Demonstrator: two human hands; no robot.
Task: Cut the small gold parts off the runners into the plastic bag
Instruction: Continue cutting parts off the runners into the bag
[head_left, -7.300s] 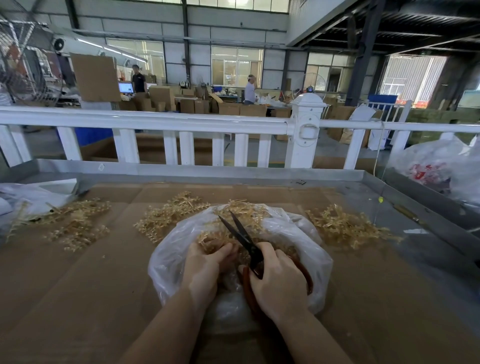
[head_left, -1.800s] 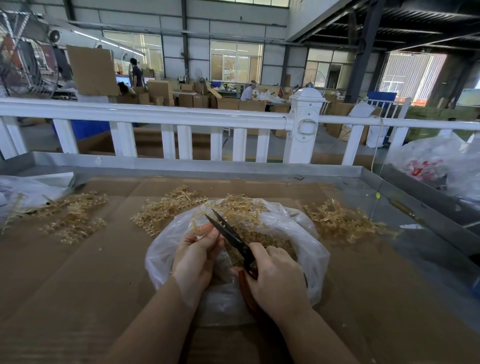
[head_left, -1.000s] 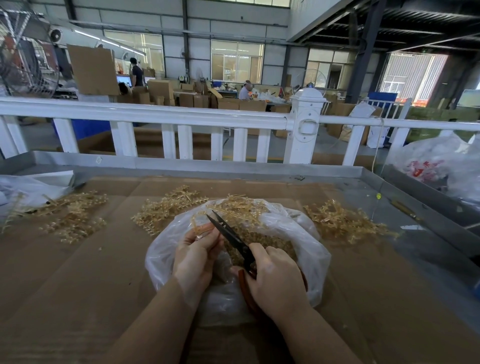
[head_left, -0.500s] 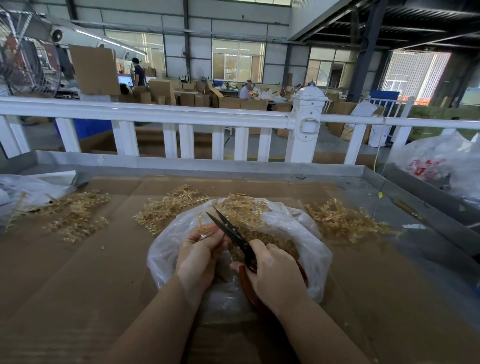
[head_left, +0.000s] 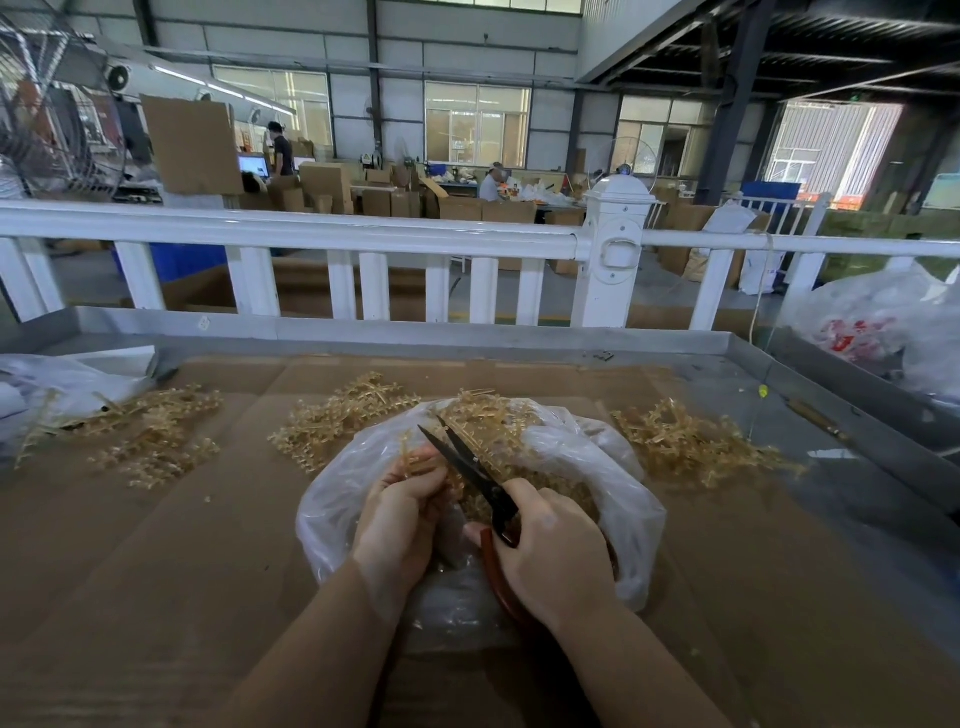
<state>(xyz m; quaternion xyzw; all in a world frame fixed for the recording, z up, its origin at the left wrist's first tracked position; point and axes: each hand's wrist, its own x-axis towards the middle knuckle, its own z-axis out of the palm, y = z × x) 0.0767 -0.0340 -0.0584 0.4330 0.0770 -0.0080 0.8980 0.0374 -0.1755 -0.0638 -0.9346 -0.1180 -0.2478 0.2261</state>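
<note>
Gold runner piles (head_left: 691, 441) flanking plastic bag (head_left: 613, 467)

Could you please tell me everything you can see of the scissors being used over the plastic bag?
The scissors with dark metal blades and reddish-brown handles are gripped by the right hand, whose fingers hide most of the handles. The narrow pointed blades are slightly parted, angled up and left over the clear plastic bag, beside the gold runner that the left hand holds.

Compared with seven seconds ago, the left hand (head_left: 400, 512) now sits higher over the plastic bag (head_left: 613, 467), pinching a gold runner (head_left: 415, 460) at its fingertips. The scissors (head_left: 470, 467) in the right hand (head_left: 556, 556) now have narrower blades, tips beside that runner.
</note>
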